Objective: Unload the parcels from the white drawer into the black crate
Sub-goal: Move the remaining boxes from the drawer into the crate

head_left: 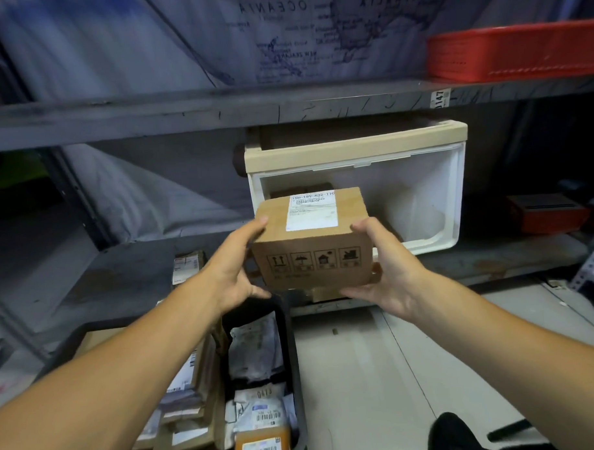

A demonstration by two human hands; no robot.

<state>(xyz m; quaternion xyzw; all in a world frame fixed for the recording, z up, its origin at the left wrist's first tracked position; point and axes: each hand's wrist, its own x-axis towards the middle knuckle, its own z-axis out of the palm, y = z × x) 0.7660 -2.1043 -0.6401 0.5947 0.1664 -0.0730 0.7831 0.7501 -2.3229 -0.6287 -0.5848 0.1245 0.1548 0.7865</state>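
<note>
Cardboard parcel [311, 239] held by both hands before white drawer [422, 186]; black crate [292, 359] below.

A single wide-angle head view is aimed forward and down, close to the lower shelf [492, 255], whose front edge is crossed mid-frame.

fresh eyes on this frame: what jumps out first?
The brown cardboard box with a white shipping label, held mid-frame between the left hand and right hand in front of the open white drawer. Below left, the black crate already holds parcels; a red basket sits top right.
</note>
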